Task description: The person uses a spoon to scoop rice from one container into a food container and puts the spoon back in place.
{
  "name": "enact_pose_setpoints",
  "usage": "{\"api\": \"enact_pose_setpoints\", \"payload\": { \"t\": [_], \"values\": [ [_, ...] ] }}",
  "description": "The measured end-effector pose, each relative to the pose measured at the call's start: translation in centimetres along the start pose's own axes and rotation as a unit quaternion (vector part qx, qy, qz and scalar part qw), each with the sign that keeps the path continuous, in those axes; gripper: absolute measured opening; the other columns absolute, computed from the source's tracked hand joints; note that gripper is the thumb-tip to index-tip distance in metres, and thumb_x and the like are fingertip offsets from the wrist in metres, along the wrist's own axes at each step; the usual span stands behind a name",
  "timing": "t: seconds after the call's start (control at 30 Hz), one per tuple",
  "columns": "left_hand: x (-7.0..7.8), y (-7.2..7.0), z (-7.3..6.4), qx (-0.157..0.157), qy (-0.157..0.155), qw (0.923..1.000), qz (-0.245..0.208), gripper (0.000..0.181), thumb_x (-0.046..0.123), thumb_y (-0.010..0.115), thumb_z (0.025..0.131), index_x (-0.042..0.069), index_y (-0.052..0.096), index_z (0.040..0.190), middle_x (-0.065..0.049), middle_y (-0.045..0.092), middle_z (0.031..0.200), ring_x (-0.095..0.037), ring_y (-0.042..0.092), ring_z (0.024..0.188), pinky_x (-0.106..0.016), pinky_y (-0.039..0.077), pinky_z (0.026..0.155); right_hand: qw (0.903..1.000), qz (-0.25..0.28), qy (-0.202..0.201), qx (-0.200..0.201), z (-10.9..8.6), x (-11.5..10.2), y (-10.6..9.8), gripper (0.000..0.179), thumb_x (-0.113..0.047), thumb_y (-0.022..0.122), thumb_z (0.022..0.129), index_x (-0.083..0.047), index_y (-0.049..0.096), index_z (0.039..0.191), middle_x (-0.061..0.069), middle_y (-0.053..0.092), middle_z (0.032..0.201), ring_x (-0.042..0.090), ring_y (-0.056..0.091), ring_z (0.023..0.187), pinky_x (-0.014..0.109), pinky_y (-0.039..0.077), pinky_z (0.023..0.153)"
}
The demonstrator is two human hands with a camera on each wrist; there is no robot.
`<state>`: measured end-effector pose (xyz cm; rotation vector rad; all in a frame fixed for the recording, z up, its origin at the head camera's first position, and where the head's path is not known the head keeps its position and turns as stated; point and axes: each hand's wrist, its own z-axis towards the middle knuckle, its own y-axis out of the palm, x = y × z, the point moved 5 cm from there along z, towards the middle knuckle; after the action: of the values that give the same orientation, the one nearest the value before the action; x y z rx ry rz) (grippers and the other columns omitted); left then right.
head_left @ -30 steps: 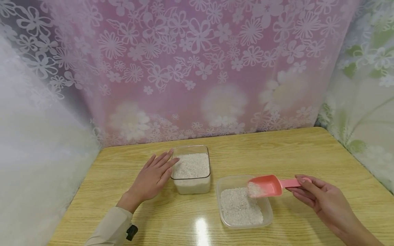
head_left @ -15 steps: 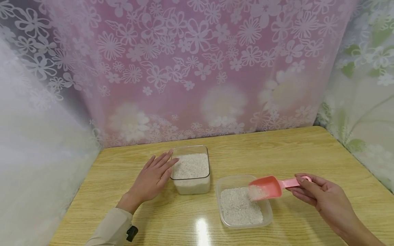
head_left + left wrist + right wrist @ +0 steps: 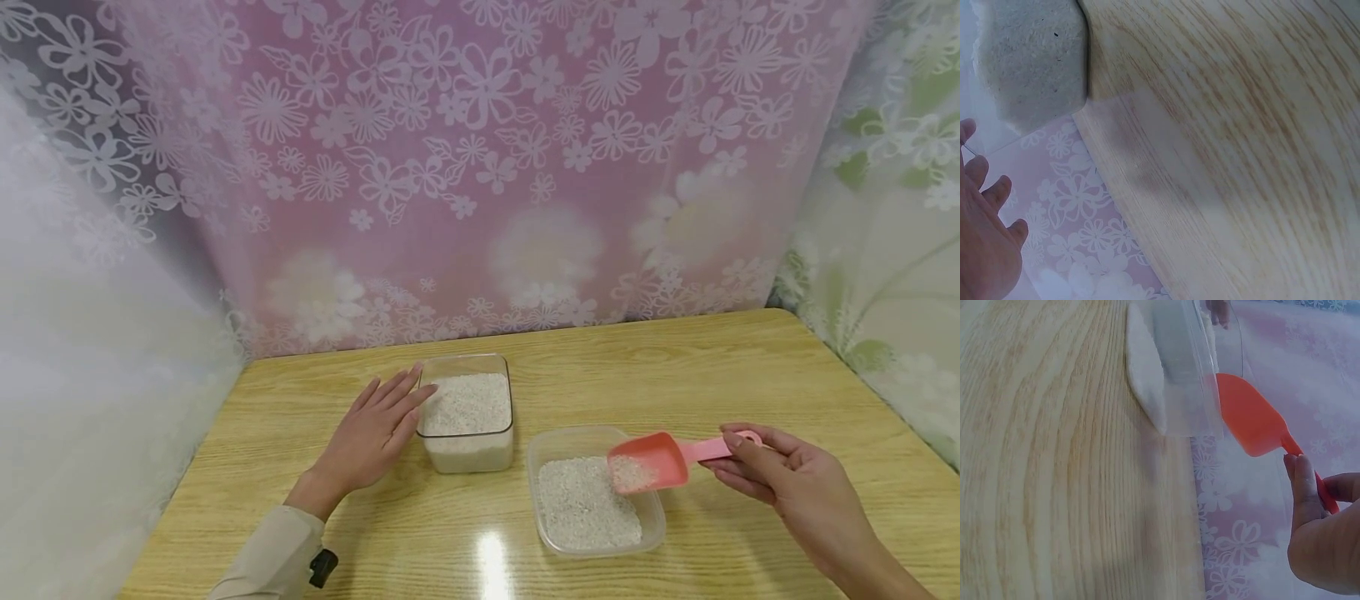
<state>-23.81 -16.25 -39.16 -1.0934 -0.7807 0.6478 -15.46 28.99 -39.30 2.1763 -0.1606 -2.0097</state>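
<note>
A pink scoop (image 3: 663, 463) with some white grains in its bowl is held by the handle in my right hand (image 3: 798, 492), pinched between thumb and fingers. Its bowl hangs over the right side of a low translucent tub (image 3: 651, 525), which holds white rice-like grains (image 3: 585, 504). To the left stands a taller clear square container (image 3: 468, 457), filled well up with similar grains. My left hand (image 3: 371, 437) lies with fingers extended against that container's left rim. In the right wrist view the scoop (image 3: 1249, 415) appears from below, beside the tub wall (image 3: 1194, 409).
Both containers stand on a wood-grain table (image 3: 337, 533). A pink flowered curtain (image 3: 510, 208) hangs behind its back edge, with pale cloths at the left and right sides. A small black object (image 3: 323, 567) sits at my left cuff.
The scoop has tilted and its tip has shifted slightly right and toward me, the grains spreading farther into its bowl. My left hand and both containers stay in place.
</note>
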Motion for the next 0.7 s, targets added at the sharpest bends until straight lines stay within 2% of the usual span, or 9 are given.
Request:
{"api": "enact_pose_setpoints", "payload": {
  "t": [0.3, 0.5, 0.7],
  "values": [
    [0.04, 0.04, 0.06, -0.002, 0.001, 1.0000, 0.002, 0.044, 0.033, 0.031, 0.106, 0.027, 0.037, 0.149, 0.001, 0.019, 0.157, -0.018, 0.015, 0.143, -0.046, 0.008, 0.115, 0.9996, -0.016, -0.022, 0.011, -0.05, -0.68, 0.26, 0.022, -0.008, 0.054, 0.098, -0.019, 0.070, 0.110, 0.008, 0.071, 0.102, 0.022, 0.069, 0.089, 0.032, 0.054, 0.077],
    [0.07, -0.05, 0.07, 0.005, 0.007, 0.9999, 0.015, 0.044, 0.035, 0.029, 0.106, 0.027, 0.038, 0.149, 0.001, 0.019, 0.158, -0.019, 0.015, 0.143, -0.046, 0.008, 0.115, 0.9998, 0.001, -0.015, 0.009, 0.11, -0.40, 0.44, 0.020, -0.008, 0.055, 0.098, -0.017, 0.070, 0.108, 0.009, 0.071, 0.101, 0.023, 0.069, 0.090, 0.033, 0.054, 0.076],
    [0.08, -0.20, 0.13, 0.006, 0.014, 0.9993, 0.033, 0.045, 0.036, 0.027, 0.106, 0.026, 0.039, 0.148, 0.002, 0.018, 0.157, -0.021, 0.018, 0.143, -0.046, 0.009, 0.115, 0.9999, -0.007, -0.009, 0.000, 0.20, 0.08, 0.81, 0.019, -0.010, 0.055, 0.098, -0.016, 0.070, 0.109, 0.010, 0.071, 0.102, 0.024, 0.069, 0.091, 0.035, 0.053, 0.077]
  ]
}}
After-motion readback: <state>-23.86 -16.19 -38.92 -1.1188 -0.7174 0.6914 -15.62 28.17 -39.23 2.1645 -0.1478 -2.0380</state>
